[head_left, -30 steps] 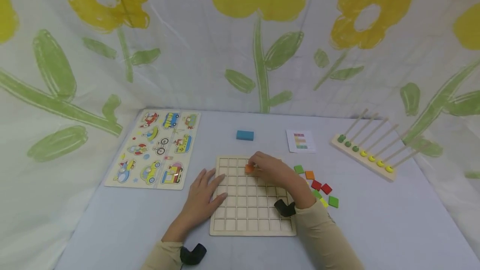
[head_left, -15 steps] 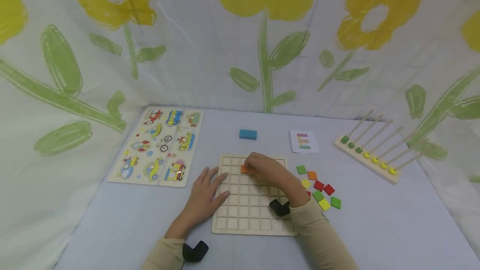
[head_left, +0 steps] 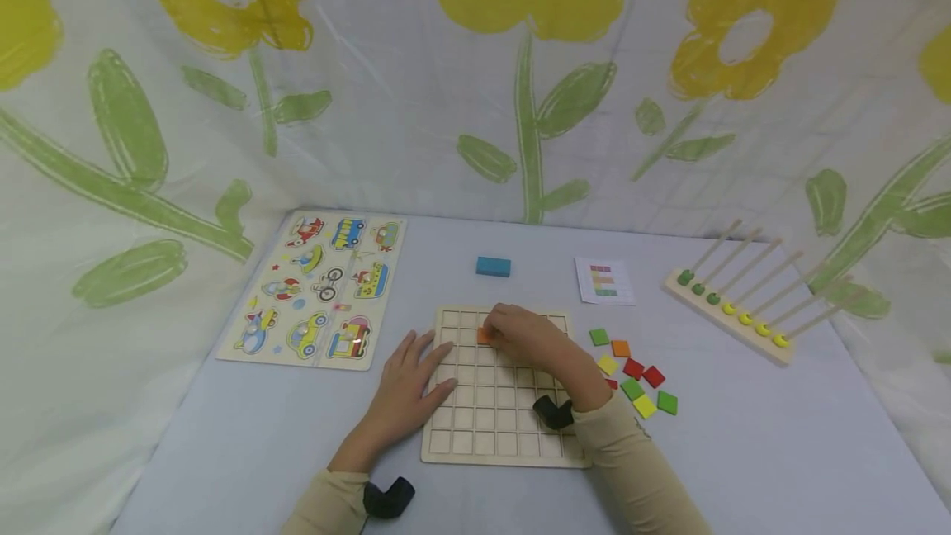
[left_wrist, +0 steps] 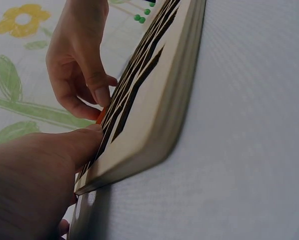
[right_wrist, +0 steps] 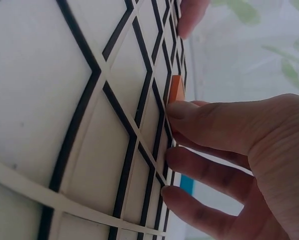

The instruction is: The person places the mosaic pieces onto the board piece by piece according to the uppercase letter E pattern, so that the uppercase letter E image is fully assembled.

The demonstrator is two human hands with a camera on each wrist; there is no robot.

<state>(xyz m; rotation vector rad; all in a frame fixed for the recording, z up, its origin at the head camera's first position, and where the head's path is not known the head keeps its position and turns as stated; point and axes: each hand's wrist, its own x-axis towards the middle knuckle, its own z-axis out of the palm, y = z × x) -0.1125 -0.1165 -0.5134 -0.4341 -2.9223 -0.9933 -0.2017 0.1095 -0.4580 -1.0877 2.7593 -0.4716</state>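
Note:
My right hand (head_left: 529,341) pinches a small orange square tile (right_wrist: 176,89) between thumb and fingers. The tile is at the upper part of a pale wooden grid board (head_left: 485,418), left of its middle. Whether it lies flat in a cell is hidden by the fingers. My left hand (head_left: 404,393) rests at the board's left edge, fingers spread, with the thumb and a fingertip over the rim. In the left wrist view the left thumb (left_wrist: 84,142) lies along the board near the tile.
Several green, orange, yellow and red tiles (head_left: 633,389) lie right of the board. Behind are a blue block (head_left: 494,267) and a printed pattern card (head_left: 605,281). A picture puzzle board (head_left: 312,291) lies left; a pegged rack with beads (head_left: 728,316) stands right.
My right hand has shifted the orange tile left across the board by about one cell, then held nearly still. My left hand stays at the board's edge. The head view has shifted slightly.

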